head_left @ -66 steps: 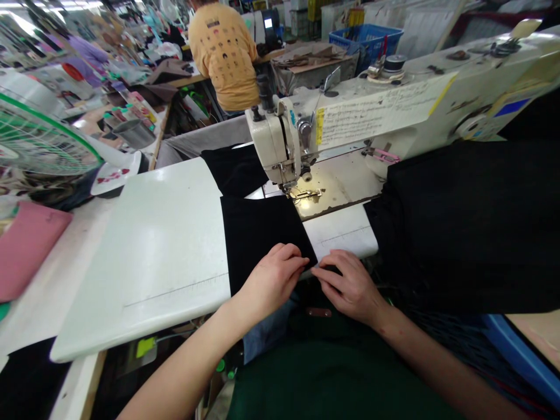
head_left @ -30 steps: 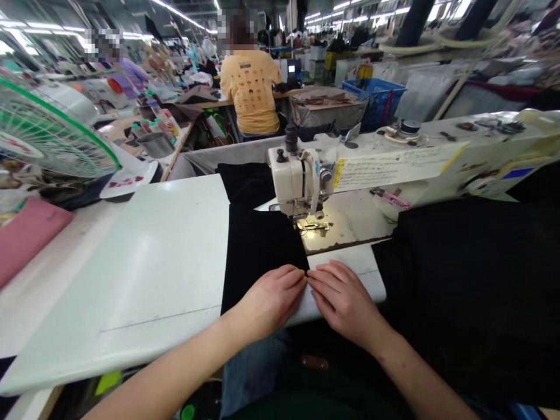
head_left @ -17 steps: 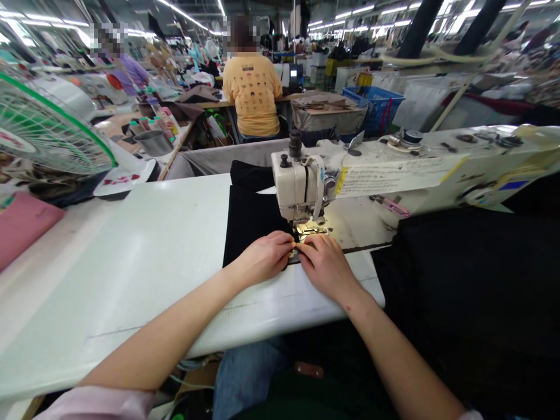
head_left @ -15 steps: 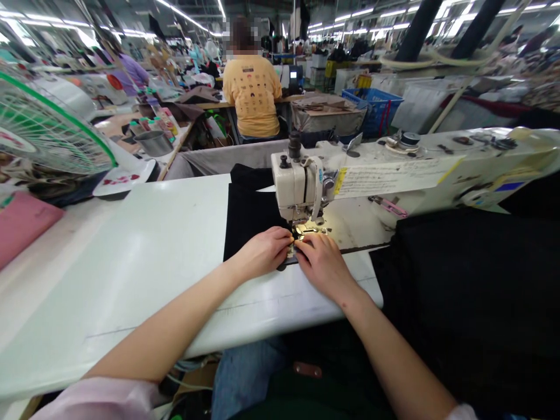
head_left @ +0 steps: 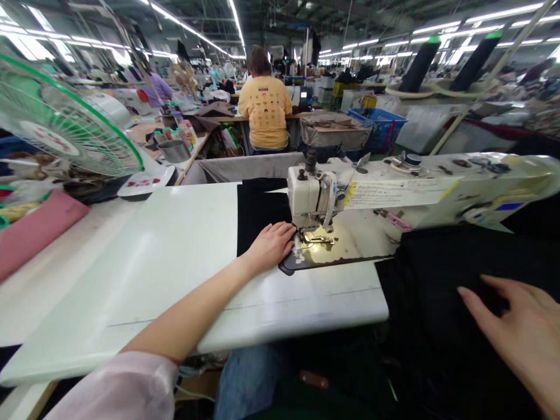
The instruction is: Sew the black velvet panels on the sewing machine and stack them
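Head view: left hand (head_left: 270, 246) lies flat, fingers spread, on limp, light black fabric (head_left: 258, 217) at twelve o'clock; right hand (head_left: 522, 338), open, hovers over the black pile (head_left: 437, 280) at three; likely best pinched at its edge.

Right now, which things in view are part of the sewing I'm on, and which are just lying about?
In hand:
- left hand, flat on the black fabric piece
- sewing machine and its presser foot
- right hand, spread over the black fabric pile

Lying about:
- fan
- pink cloth
- blue crate
- metal pot
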A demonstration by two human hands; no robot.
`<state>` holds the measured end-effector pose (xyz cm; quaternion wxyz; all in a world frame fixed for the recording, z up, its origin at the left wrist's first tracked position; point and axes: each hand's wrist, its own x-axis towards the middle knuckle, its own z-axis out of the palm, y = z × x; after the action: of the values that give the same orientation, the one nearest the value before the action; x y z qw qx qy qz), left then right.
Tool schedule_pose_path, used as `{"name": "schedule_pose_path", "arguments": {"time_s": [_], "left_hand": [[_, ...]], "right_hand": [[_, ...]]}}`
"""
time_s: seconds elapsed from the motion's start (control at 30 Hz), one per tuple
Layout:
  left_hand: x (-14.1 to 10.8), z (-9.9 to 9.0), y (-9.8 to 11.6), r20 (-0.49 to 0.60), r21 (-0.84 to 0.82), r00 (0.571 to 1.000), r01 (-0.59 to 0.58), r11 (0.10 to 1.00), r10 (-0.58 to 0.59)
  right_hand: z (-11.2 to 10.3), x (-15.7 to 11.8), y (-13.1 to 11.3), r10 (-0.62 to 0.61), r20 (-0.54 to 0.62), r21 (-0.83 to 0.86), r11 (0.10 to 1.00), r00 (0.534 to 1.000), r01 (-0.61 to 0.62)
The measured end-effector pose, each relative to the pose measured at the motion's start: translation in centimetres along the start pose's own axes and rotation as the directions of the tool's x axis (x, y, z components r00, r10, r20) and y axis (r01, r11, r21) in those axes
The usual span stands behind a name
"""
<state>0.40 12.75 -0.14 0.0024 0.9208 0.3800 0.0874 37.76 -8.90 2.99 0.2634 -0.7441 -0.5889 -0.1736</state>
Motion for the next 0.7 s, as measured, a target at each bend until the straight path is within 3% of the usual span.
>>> {"name": "schedule_pose_path", "arguments": {"time_s": [0.07, 0.13, 0.23, 0.33, 0.43, 0.53, 0.6, 0.63, 0.67, 0.7], "left_hand": [[0.1, -0.3, -0.5, -0.003, 0.003, 0.998, 0.057, 0.998, -0.057], [-0.1, -0.6, -0.6, -0.021, 0.013, 0.995, 0.095, 0.995, -0.095], [-1.5, -1.2, 1.0, -0.066, 0.016, 0.997, 0.045, 0.999, -0.044], [-3.4, -2.1, 4.0, -0.134, -0.038, 0.984, -0.125, 0.991, 0.119], [-4.9, -3.5, 7.3, -0.222, -0.174, 0.947, -0.274, 0.946, 0.233], [-5.1, -5.0, 10.4, -0.259, -0.34, 0.924, -0.36, 0.869, 0.282], [-4.5, -6.0, 12.0, -0.261, -0.436, 0.908, -0.413, 0.799, 0.327], [-4.1, -6.5, 12.5, -0.272, -0.481, 0.903, -0.428, 0.765, 0.334], [-3.6, -6.9, 12.7, -0.287, -0.53, 0.903, -0.427, 0.733, 0.319], [-3.1, -7.4, 12.8, -0.306, -0.588, 0.91, -0.413, 0.695, 0.282]], "right_hand": [[1.4, -0.2, 3.2, 0.022, 0.003, 0.075, 0.997, 1.0, -0.022], [2.6, -0.2, 4.4, 0.048, -0.003, 0.126, 0.991, 0.999, -0.047], [2.6, 0.2, 3.5, 0.184, 0.017, 0.271, 0.945, 0.983, -0.182], [0.3, 0.9, 1.7, 0.404, 0.089, 0.515, 0.764, 0.91, -0.389], [-2.5, 0.9, -0.7, 0.446, 0.118, 0.648, 0.642, 0.887, -0.409], [-4.2, 0.4, -5.0, 0.269, 0.363, 0.759, 0.469, 0.892, -0.451], [-4.5, 0.1, -8.3, -0.04, 0.605, 0.78, 0.235, 0.796, -0.581], [-4.4, 0.1, -9.8, -0.175, 0.646, 0.763, 0.159, 0.743, -0.626], [-4.1, 0.0, -11.1, -0.257, 0.635, 0.77, 0.142, 0.728, -0.622], [-3.7, 0.0, -12.2, -0.281, 0.59, 0.807, 0.178, 0.757, -0.563]]}}
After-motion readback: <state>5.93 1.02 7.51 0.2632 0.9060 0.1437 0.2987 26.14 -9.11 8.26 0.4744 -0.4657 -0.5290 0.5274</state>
